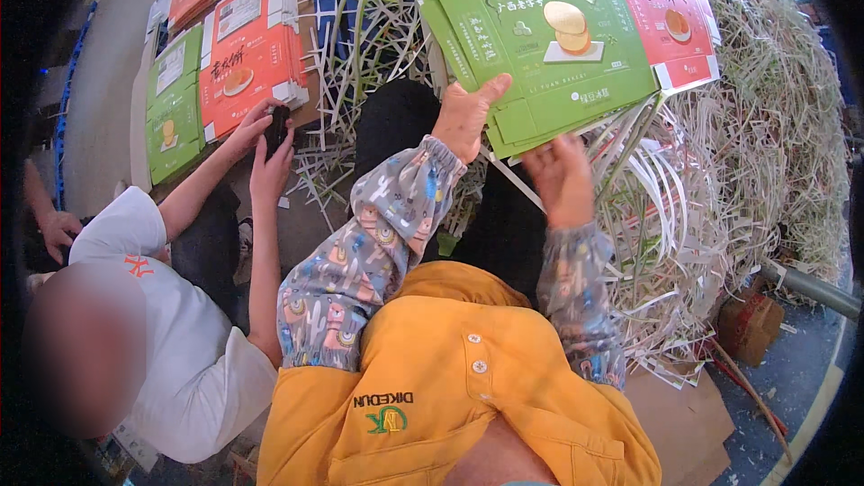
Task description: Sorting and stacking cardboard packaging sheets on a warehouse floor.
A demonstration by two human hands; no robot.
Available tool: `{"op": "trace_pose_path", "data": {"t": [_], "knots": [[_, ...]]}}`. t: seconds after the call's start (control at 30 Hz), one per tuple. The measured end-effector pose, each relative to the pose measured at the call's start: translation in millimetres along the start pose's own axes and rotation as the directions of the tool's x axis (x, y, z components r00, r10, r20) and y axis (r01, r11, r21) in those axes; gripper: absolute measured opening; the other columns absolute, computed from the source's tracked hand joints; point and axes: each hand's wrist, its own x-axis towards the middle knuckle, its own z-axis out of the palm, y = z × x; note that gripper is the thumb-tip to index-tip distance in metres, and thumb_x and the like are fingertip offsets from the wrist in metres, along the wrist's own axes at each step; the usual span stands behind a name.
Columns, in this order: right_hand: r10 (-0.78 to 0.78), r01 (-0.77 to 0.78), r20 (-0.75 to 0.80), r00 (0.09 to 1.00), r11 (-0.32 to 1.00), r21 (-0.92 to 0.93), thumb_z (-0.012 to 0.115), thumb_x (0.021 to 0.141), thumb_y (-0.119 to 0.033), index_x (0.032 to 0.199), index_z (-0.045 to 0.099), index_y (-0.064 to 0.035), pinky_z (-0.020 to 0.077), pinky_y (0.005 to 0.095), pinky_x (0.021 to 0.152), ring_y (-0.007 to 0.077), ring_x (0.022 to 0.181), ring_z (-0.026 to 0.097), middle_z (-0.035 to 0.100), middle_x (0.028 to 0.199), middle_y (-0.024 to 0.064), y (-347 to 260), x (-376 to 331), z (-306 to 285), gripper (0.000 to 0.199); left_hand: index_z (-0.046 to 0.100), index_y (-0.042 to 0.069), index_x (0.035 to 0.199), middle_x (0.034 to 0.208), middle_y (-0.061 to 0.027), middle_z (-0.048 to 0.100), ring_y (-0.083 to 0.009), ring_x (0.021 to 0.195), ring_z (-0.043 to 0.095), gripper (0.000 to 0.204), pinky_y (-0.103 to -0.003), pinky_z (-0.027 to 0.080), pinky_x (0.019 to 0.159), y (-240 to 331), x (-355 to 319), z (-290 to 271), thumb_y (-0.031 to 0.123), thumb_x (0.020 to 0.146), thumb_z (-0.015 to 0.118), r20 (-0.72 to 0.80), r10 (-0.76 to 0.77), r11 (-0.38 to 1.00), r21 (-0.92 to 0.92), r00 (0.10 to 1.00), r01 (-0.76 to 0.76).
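A stack of flat printed cardboard box sheets (pixel 504 67), green with a red part (pixel 661 9) at the right, spreads out in front of me, slightly fanned at its left side. My left hand (pixel 468 117) grips its near left corner, thumb on top and the other fingers hidden underneath. At the near edge of the stack is my right hand (pixel 562 182), its fingers blurred and partly behind the cardboard. Whether they close on the sheets cannot be told. Patterned grey sleeves cover both my forearms.
Heaps of shredded paper strips (pixel 756 126) fill the right side and lie around my legs. At the left, a co-worker in a white shirt (pixel 193 342) holds a small dark object (pixel 276 126) beside stacks of red (pixel 247 94) and green sheets (pixel 175 130). A grey pipe (pixel 810 290) juts in at the right.
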Motion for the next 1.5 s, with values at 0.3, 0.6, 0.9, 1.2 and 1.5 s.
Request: {"op": "trace_pose_path", "data": {"t": [0.3,0.6,0.9,1.2,1.5], "knots": [[0.267,-0.28,0.17,0.949,0.958,0.059,0.049,0.084,-0.014,0.095,0.049,-0.0015,0.0461,0.0299,0.066,0.0174,0.073,0.056,0.058,0.083,0.0093,49,-24,2,0.017,0.055,-0.003,0.098,0.091,-0.0082,0.059,-0.0161,0.076,0.058,0.023,-0.027,0.047,0.068,1,-5,11,0.007,0.077,0.059,-0.042,0.025,0.997,-0.065,0.999,-0.028],[0.033,-0.034,-0.02,0.999,0.527,-0.849,0.052,0.07,-0.01,0.07,0.051,-0.0018,0.0373,0.0266,0.053,0.0141,0.057,0.048,0.049,0.061,0.0041,2,-69,-69,0.008,0.054,-0.004,0.098,0.094,-0.0091,0.059,-0.0162,0.079,0.058,0.024,-0.027,0.047,0.07,13,-11,12,0.004,0.077,0.058,-0.063,0.058,0.997,-0.042,0.996,-0.061],[-0.398,-0.085,0.092,0.913,-0.405,-0.91,0.05,0.073,-0.018,0.074,0.052,-0.0009,0.0415,0.0405,0.061,0.0312,0.063,0.052,0.053,0.067,0.016,-105,-74,-290,0.017,0.048,-0.005,0.103,0.096,-0.0123,0.056,-0.0199,0.081,0.058,0.028,-0.031,0.05,0.071,27,-10,21,0.002,0.077,0.055,-0.054,0.044,0.992,-0.115,0.998,-0.05],[-0.102,0.07,0.015,0.995,0.563,-0.823,0.049,0.083,-0.018,0.098,0.05,0.0038,0.0473,0.0315,0.064,0.0184,0.067,0.057,0.059,0.076,0.0104,-142,-84,-67,0.027,0.05,-0.005,0.102,0.094,-0.0111,0.058,-0.0184,0.079,0.058,0.031,-0.03,0.049,0.07,25,-7,12,-0.001,0.072,0.06,-0.05,0.062,0.994,-0.091,0.997,-0.066],[-0.481,0.617,0.559,0.676,-0.047,-0.786,0.049,0.083,-0.009,0.088,0.055,0.0003,0.0434,0.0277,0.069,0.0176,0.081,0.056,0.059,0.082,0.0126,-60,17,19,0.013,0.051,-0.005,0.1,0.093,-0.0119,0.059,-0.0188,0.078,0.058,0.03,-0.03,0.049,0.07,25,-11,19,-0.003,0.071,0.059,-0.034,0.093,0.993,-0.074,0.995,-0.096]]}}
